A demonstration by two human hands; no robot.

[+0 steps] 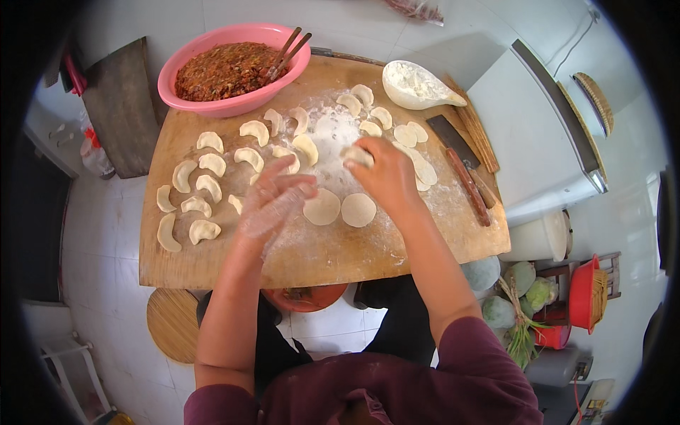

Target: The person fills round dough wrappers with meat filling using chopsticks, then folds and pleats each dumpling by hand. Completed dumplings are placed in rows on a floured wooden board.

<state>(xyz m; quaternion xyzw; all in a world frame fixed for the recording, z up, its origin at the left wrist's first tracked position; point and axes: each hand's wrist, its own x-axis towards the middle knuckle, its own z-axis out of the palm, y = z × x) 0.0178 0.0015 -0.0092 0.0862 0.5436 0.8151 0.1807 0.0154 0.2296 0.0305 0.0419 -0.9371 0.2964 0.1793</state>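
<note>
My right hand [390,172] grips a folded dumpling [357,156] between thumb and fingers, above the floured middle of the wooden board [319,265]. Fingers spread and dusted with flour, my left hand [273,204] is held over the board and holds nothing. Two round dough wrappers, a left one [322,207] and a right one [359,210], lie flat between my hands. Crescent-shaped dumplings [209,188] are spread over the left side, some partly hidden behind my left hand. More dumplings [349,104] lie at the back. A loose pile of wrappers [425,172] is partly covered by my right hand.
A pink basin [170,90] of chopped filling [220,71] with chopsticks [287,56] stands back left. A white scoop [451,98] holds flour. At right lie a cleaver [453,141] and a rolling pin [467,186]. A white appliance [523,122] borders the board's right side.
</note>
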